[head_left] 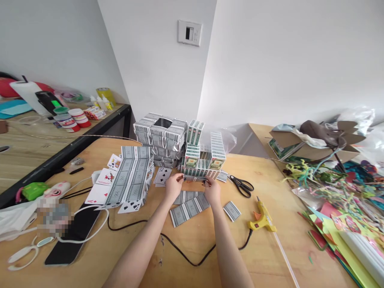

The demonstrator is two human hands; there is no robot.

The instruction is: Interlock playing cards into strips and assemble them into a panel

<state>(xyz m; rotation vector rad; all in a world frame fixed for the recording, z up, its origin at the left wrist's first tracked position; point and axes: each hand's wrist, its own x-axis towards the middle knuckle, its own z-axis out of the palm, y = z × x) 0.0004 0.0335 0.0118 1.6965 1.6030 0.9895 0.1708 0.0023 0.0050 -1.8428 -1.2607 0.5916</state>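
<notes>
Between my left hand (pixel 174 186) and my right hand (pixel 211 189) is a thin strip (pixel 194 178) of card, pinched at both ends. It lies against the front of the stacked green card boxes (pixel 192 162). Joined grey-backed cards (pixel 189 209) lie on the table just below my hands. A folded structure of grey-backed cards (pixel 129 172) stands to the left, and a block built of the same cards (pixel 162 136) is behind it. Face-up cards (pixel 162 176) are left of my left hand.
Black scissors (pixel 242 185), a single card (pixel 232 211) and a yellow glue gun (pixel 262 217) with a trailing cable are on the right. A phone (pixel 72 236) lies at the left. Colourful craft scraps (pixel 333 224) cover the far right.
</notes>
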